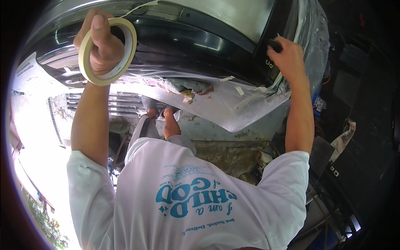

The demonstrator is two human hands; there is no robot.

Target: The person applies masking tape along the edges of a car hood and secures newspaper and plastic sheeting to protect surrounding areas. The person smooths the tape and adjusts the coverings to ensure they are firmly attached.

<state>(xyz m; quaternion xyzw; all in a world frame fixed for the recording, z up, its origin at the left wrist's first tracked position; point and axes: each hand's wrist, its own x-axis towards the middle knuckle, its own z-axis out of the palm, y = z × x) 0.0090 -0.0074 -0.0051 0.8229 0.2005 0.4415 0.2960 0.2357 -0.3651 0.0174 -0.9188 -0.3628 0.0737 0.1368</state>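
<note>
My left hand (104, 46) is closed around a roll of cream masking tape (84, 62), its fingers through the core and the thumb along the rim. A narrow strip of tape (139, 6) runs from the roll up to the vehicle's upper edge. Below and beside it curves the glossy black body panel (179, 43) of the vehicle. On the right, my right hand (288, 58) is closed in a pinch on a small black object (275, 45), held against the dark corner trim beside a light marking. What exactly this object is cannot be made out.
Clear plastic sheeting (241, 104) hangs below the panel, with short tape pieces along its edge. More plastic (314, 41) covers the vehicle's right side. Crumpled paper (343, 139) lies at the right. A slatted grate (121, 102) is near my feet.
</note>
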